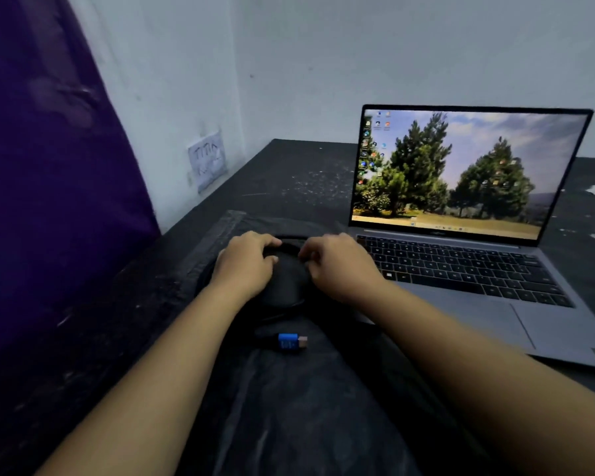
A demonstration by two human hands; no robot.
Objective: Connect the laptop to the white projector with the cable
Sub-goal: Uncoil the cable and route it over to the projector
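Fingers (272,241) of the left hand (246,266) are curled over the far left arc of a coiled black cable (291,280); fingers of the right hand (337,266) are bent and pinching at the coil's right edge. Both hands grasp the coil, though the exact contact under the fingertips is hidden by the dark material. The coil lies on a dark plastic sheet (289,389) spread over the black tabletop (289,166), left of the laptop (461,235).

Status of the task, judged from this view:

1. Cable: bundled, not yet paid out. One connector, a blue plug (292,343) with a metal tip, lies free on the sheet, near side of the coil, between the two forearms. It is inserted in nothing. The second connector is not visible.
2. Laptop: open, powered, desktop showing, standing on the right part of the tabletop with its near left corner just beside the sheet. No cable is seen entering its left edge; the ports themselves cannot be made out.
3. White projector: not in view. Its position and port cannot be stated.

Assessment: the work is at an early stage. The step in hand appears to be loosening the coil. Remaining steps: free enough length, seat one plug in the laptop, route the cable to the projector, seat the other plug there. Neither connection is made
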